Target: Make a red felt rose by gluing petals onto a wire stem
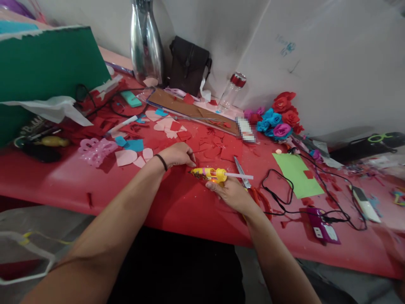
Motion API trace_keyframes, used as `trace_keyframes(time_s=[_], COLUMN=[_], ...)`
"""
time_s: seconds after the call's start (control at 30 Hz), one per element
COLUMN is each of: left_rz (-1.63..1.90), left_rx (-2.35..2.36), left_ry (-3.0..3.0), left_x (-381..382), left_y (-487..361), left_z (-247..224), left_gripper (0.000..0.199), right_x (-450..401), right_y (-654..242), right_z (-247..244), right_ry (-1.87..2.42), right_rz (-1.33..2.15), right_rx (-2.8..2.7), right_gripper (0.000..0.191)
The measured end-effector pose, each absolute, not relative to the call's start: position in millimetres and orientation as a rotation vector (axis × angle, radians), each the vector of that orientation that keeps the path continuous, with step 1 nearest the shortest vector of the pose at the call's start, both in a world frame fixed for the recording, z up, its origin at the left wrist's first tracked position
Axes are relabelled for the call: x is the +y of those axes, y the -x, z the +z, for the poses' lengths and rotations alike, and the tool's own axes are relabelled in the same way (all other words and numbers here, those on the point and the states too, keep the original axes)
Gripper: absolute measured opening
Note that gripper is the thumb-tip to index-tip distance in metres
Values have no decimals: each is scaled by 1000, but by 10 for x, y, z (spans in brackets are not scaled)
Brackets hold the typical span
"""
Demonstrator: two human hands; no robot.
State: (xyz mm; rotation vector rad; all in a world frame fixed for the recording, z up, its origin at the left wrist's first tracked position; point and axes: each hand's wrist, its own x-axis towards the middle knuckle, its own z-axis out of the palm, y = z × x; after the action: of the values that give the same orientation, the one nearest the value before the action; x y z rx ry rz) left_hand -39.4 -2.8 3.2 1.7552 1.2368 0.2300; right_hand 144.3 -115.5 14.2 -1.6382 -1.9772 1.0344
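Note:
My right hand (232, 193) is wrapped round a yellow glue gun (205, 173), whose dark nozzle points left. A clear glue stick (239, 175) juts from its back end, and a small orange light glows beneath its body. My left hand (179, 155) is closed in a pinch just above the nozzle; whatever its fingertips hold is hidden against the red table. Behind both hands lie cut red paper pieces (218, 147). Beside my right hand rest scissors (242, 171) with orange handles, partly hidden by the wrist.
Pink paper petals (126, 158) and a pink hair claw (97, 152) lie at left. Paper roses (280, 116) stand back right, near green paper (297, 175). A black cable (280, 204) runs to a purple power strip (322, 226). A metal flask (147, 46) and glass bottle (230, 93) stand behind.

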Motion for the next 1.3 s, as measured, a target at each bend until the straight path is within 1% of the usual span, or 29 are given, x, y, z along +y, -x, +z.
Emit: trace_keyframes(time_s=[0.63,1.0,1.3], left_rz=[79,169,181], left_rx=[1242,1171,1191], left_ry=[-2005,-1961,-1929], left_x=[-9,33,31], left_y=[448,467,466], left_z=[85,19,47], left_gripper=[19,12,10], right_x=[-1120,-1151,-1196], right_y=[-1450,-1511,-1575], right_z=[99,172,133], right_ry=[1495,1591,1665], right_rz=[989,1036,959], right_rx=[-2040,-2003,-2013], right_gripper=[36,37,36])
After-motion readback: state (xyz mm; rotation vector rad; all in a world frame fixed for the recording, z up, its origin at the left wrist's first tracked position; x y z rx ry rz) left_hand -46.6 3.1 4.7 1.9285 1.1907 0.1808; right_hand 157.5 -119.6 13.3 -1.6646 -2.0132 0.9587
